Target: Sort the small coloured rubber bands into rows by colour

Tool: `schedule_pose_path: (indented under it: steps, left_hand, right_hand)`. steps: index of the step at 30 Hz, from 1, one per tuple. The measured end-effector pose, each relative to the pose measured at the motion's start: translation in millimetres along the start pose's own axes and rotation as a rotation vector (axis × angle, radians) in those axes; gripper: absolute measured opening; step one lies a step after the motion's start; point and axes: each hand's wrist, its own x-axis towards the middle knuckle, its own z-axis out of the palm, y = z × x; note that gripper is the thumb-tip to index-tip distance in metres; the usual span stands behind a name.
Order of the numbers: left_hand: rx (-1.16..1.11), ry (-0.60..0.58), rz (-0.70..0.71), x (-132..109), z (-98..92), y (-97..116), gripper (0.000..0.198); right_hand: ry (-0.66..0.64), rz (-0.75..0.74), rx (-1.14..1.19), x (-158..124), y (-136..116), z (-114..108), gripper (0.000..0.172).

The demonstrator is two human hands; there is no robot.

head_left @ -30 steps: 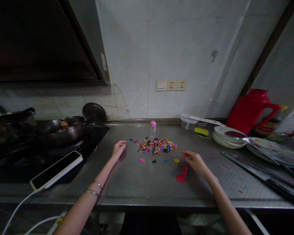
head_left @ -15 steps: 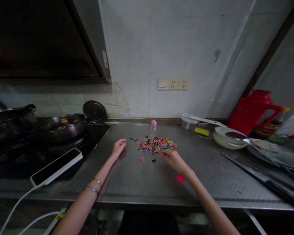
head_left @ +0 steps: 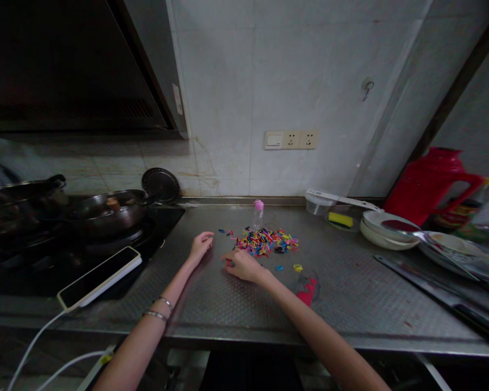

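A heap of small coloured bands lies on the steel counter, with a few loose ones in front of it. A small clear bottle with a pink cap stands just behind the heap. My left hand rests on the counter left of the heap, fingers curled loosely. My right hand has crossed to the left, close to my left hand, with its fingers pinched on something small I cannot make out. A red object lies on the counter near my right forearm.
A phone on a white cable lies at the stove's edge. Pans sit on the black stove at left. At right are stacked bowls, a container with a yellow sponge, a red jug and a long knife.
My right hand has swept left from the loose bands on the right, past the front of the heap, to beside my left hand. The left hand has stayed put.
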Motion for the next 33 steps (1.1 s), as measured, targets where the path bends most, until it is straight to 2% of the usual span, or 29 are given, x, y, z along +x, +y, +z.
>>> schedule_pose_path:
  steps: [4, 8, 14, 17, 22, 27, 30, 33]
  left_hand:
    - [0.001, -0.001, -0.001, -2, -0.1, 1, 0.029]
    - [0.015, 0.006, -0.008, -3, 0.4, 2, 0.029]
    - [0.090, -0.038, 0.072, 3, 1.9, 5, 0.021]
    - [0.164, -0.123, 0.122, 6, 4.5, 9, 0.017]
    - [0.399, -0.400, 0.194, 5, 16.6, 22, 0.020]
    - [0.582, -0.551, 0.275, 10, 26.6, 34, 0.025]
    - [0.618, -0.596, 0.282, 12, 29.5, 33, 0.022]
    - [0.631, -0.577, 0.283, 11, 31.8, 30, 0.022]
  right_hand:
    - [0.032, -0.030, 0.043, -8, 8, -8, 0.030]
    - [0.155, 0.008, 0.106, -21, 29, -34, 0.030]
    - [0.310, 0.252, 0.084, -56, 88, -74, 0.028]
    - [0.362, 0.351, 0.058, -76, 112, -87, 0.026]
    - [0.439, 0.456, 0.039, -97, 131, -90, 0.029]
    - [0.407, 0.450, 0.037, -103, 134, -85, 0.030]
    - [0.402, 0.443, 0.011, -105, 133, -86, 0.029]
    - [0.380, 0.436, -0.005, -106, 132, -88, 0.028]
